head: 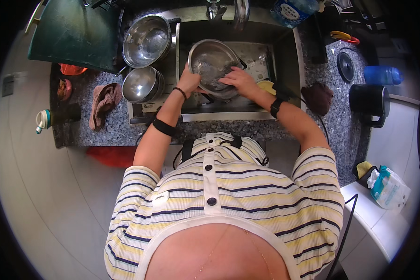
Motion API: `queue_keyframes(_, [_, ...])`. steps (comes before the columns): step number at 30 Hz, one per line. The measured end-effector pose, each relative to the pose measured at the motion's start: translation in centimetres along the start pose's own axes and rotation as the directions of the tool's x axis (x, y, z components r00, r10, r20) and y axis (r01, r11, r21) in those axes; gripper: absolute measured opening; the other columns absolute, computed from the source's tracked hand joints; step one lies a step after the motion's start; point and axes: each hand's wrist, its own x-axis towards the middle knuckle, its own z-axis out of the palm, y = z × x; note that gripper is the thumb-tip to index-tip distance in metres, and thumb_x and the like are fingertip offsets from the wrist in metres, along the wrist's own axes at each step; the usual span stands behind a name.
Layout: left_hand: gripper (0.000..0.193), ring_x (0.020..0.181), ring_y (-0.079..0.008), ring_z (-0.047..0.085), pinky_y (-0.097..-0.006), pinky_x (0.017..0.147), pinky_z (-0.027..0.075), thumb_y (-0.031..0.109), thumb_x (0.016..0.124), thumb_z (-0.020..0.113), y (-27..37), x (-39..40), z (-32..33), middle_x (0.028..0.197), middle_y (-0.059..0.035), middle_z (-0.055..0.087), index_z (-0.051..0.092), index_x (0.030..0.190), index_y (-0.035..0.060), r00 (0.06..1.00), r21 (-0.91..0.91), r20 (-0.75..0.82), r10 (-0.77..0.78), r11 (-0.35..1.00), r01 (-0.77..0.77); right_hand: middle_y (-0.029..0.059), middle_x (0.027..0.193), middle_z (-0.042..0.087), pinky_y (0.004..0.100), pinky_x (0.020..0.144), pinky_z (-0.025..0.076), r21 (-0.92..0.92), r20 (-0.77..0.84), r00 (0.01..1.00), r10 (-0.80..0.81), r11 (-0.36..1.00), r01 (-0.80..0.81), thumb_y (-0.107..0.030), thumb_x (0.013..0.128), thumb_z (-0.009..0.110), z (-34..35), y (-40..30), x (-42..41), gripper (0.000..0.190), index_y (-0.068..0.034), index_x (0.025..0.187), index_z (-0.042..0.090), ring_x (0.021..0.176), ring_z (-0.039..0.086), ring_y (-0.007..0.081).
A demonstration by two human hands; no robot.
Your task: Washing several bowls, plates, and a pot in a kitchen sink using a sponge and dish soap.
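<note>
A round stainless steel pot (210, 57) with dark side handles is tilted above the sink basin (243, 52). My left hand (189, 81) grips its left rim, thumb on the edge and fingers underneath. Inside the right part of the pot, the fingers of my right hand (239, 79) press on a grey, rough-textured scourer (227, 68), apparently steel wool and mostly covered by the fingers. To the left, a large steel bowl (147, 40) leans behind a stack of smaller steel bowls (140, 84). A yellow item (266, 86) lies partly behind my right forearm.
The faucet (241, 14) hangs over the sink's back edge, near a blue-labelled bottle (292, 12). A brown cloth (105, 103) and a green board (77, 35) are at left. On the right counter are a dark cloth (317, 98), a round lid (345, 67) and a black pitcher (367, 104).
</note>
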Motion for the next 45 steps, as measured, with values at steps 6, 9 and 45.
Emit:
queue_keyframes(6, [0.081,0.091,-0.0367,0.053,-0.0421,0.058,0.056,-0.009,0.067,0.040,-1.7,0.5,3.4,0.119,-0.0189,0.034,0.000,0.130,0.0217,0.957,-0.111,-0.274,0.101,0.985,-0.135,0.0034,0.083,0.059,0.0362,0.076,0.043,0.110,0.051,0.881,0.470,0.874,-0.473,-0.003,0.061,0.055,1.8,-5.7,2.5,0.042,-0.013,0.101,0.057,0.082,0.056,0.0265])
queue_keyframes(9, [0.074,0.092,-0.0358,0.053,-0.0426,0.057,0.056,-0.009,0.067,0.040,-0.8,1.2,1.5,0.117,-0.0181,0.036,0.007,0.127,0.0199,0.985,-0.033,-0.161,0.053,0.998,-0.059,0.0031,0.081,0.059,0.0363,0.074,0.043,0.133,-0.049,0.977,0.208,0.971,-0.200,-0.004,0.062,0.056,2.2,-3.1,0.9,0.042,-0.013,0.103,0.057,0.079,0.056,0.0265])
queue_keyframes(45, [0.064,0.078,-0.0320,0.059,-0.0359,0.048,0.055,0.003,0.073,0.042,-1.4,1.1,1.1,0.106,-0.0183,0.046,0.012,0.128,0.0170,0.949,0.055,-0.226,0.220,0.975,-0.214,0.0068,0.094,0.060,0.0316,0.078,0.042,0.107,0.003,0.989,0.149,0.983,-0.148,-0.001,0.061,0.058,0.3,-2.2,1.4,0.047,-0.012,0.106,0.057,0.083,0.057,0.0242])
